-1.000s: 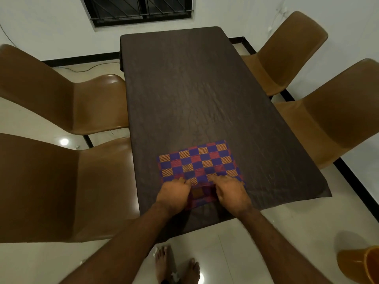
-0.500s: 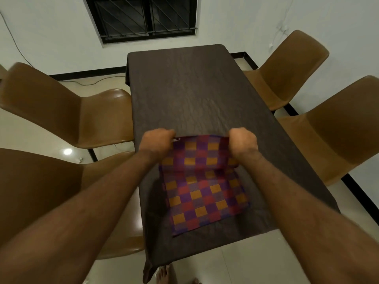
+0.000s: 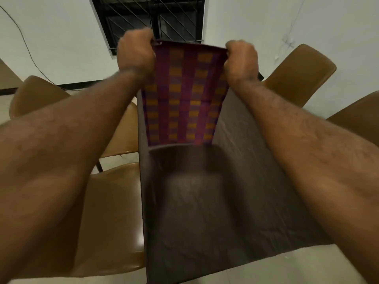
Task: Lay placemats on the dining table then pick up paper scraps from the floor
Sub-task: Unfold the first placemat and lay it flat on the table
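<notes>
A checked placemat (image 3: 182,99) in purple, red and orange hangs stretched in the air above the far half of the dark dining table (image 3: 205,212). My left hand (image 3: 136,51) grips its upper left corner and my right hand (image 3: 241,58) grips its upper right corner. Both arms reach forward over the table. The mat's lower edge hovers just above the tabletop and casts a shadow there. The picture is blurred by motion. No paper scraps show in this view.
Brown moulded chairs stand on both sides: two on the left (image 3: 110,212) (image 3: 39,93) and two on the right (image 3: 297,72) (image 3: 356,117). A barred window (image 3: 151,15) sits in the white wall behind. Pale floor tiles (image 3: 287,265) show at the near table end.
Both hands have lifted the placemat off the near end of the table and carried it up and forward, unfolded between them. The view has tilted upward.
</notes>
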Demonstrator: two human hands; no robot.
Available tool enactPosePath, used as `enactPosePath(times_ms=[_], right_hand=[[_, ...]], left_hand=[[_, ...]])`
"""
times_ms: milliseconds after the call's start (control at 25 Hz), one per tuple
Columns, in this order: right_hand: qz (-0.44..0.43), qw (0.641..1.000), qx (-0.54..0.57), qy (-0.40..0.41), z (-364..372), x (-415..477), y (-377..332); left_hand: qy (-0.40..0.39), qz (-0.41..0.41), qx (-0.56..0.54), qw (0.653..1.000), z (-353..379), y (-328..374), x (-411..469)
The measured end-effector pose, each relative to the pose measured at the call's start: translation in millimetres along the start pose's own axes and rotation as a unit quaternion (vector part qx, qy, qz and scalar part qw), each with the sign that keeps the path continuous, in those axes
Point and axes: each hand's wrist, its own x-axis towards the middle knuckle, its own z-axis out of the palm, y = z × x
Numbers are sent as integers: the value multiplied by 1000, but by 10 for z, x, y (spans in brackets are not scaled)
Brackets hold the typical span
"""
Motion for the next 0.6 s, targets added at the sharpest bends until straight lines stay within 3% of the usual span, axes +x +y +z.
enactPosePath(times_ms=[160,320,440,600], right_hand=[[-19,997,47,63,-122,-82,33],[-45,991,95,80,165,-786,270],[-34,990,132,-24,619,-1538,536],[-21,977,140,-158,1103,-2427,758]], left_hand=[[52,21,-46,997,-175,-6,-88],[10,45,-86,995,54,-65,-955],[-66,23,-72,995,449,-257,-1761],[-223,-6,-51,973,853,-457,-2832]])
